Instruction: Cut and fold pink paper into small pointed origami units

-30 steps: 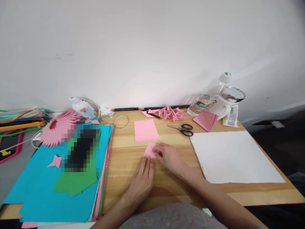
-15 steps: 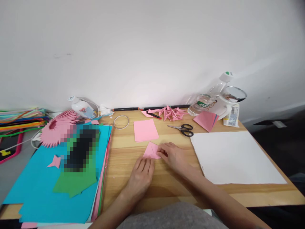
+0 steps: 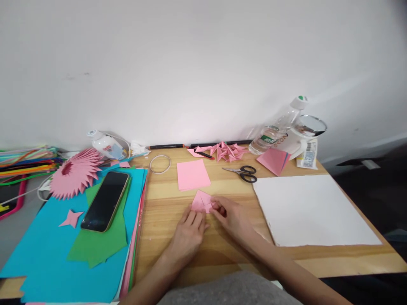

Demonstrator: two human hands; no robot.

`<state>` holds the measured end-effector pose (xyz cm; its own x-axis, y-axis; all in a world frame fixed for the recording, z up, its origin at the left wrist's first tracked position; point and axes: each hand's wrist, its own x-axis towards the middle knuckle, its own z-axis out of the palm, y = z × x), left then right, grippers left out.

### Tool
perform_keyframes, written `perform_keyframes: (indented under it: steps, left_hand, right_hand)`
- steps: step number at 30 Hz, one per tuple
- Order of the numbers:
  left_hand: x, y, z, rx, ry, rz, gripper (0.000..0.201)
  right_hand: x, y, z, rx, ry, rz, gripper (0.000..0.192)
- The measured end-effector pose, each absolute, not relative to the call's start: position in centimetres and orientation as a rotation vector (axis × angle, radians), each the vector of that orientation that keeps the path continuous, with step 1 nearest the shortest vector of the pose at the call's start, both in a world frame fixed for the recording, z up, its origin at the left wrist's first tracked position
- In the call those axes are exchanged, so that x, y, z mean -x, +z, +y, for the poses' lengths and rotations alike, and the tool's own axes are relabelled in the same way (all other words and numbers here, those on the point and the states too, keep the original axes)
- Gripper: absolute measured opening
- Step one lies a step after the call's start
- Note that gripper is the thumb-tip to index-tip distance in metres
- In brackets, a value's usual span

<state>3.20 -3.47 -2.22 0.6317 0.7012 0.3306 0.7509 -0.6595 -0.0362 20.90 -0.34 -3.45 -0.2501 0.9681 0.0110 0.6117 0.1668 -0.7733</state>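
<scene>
From your head camera, both of your hands meet over a small folded pink paper piece [image 3: 202, 201] lying on the wooden desk [image 3: 165, 203], at about 6 o'clock from the flat pink sheet [image 3: 193, 174] that sits just beyond it. Your left hand [image 3: 188, 232] lies low on the desk at 7 o'clock from the piece, its fingers close together and pressing on the near edge of the paper. Your right hand [image 3: 232, 216] comes in from 4 o'clock, its fingertips pinched narrowly on the right corner of the same piece; the piece looks partly folded, with one flap raised, though the exact fold is too small to tell.

At 12 o'clock from the piece, along the wall, a cluster of folded pink units [image 3: 226, 151] lies beside a red and black pen [image 3: 203, 154]. At 1 o'clock the scissors [image 3: 241, 172] rest shut on the wood, and farther at 2 o'clock a pink square stack [image 3: 273, 161] lies near a clear water bottle [image 3: 276, 129] lying tilted against the wall. A large white sheet [image 3: 313, 209] covers the desk at 3 o'clock, well apart from your hands. A thin wire ring [image 3: 160, 163] lies at 11 o'clock. At 9 o'clock a phone [image 3: 106, 201] rests on green paper [image 3: 95, 248] over a blue sheet [image 3: 41, 258], with a pink paper flower [image 3: 73, 174] and a small pink star [image 3: 71, 218] near it.
</scene>
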Motion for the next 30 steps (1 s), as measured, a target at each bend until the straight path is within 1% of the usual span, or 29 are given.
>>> perform_keyframes:
  steps: [3,6,8,12,15,20,24,30]
  left_hand:
    - [-3.3,-2.2,-3.5,2.707,-0.374,-1.195,0.030]
    - [-3.4,-2.3,-3.6,2.681,-0.286,-1.180,0.033]
    - [-3.4,-2.4,-3.7,2.664,-0.251,-1.169,0.034]
    - [-3.4,-2.4,-3.9,2.691,-0.233,-1.144,0.032]
    - [-3.5,-2.2,-4.0,2.687,-0.217,-1.169,0.033]
    - [-3.7,-2.2,-4.1,2.664,-0.178,-1.217,0.029]
    - [-3.7,-2.5,-4.3,2.649,-0.177,-1.265,0.035]
    - [-3.6,-2.5,-4.7,2.648,-0.132,-1.308,0.039]
  right_hand:
    - [-21.0,-3.1,0.1,1.483,0.941,-2.002,0.009]
    - [-21.0,-2.6,0.2,1.463,0.879,-2.082,0.009]
    - [-20.9,-2.4,-0.1,1.390,0.763,-2.129,0.015]
    - [-21.1,-2.6,-1.7,1.112,0.435,-2.304,0.029]
    - [-21.7,-2.7,-2.6,1.027,0.303,-2.440,0.036]
    - [-23.4,-2.3,-2.5,1.021,0.293,-2.547,0.036]
    - [-23.9,-2.2,-2.5,1.011,0.291,-2.530,0.039]
    - [-23.7,-2.7,-2.9,1.006,0.198,-2.484,0.045]
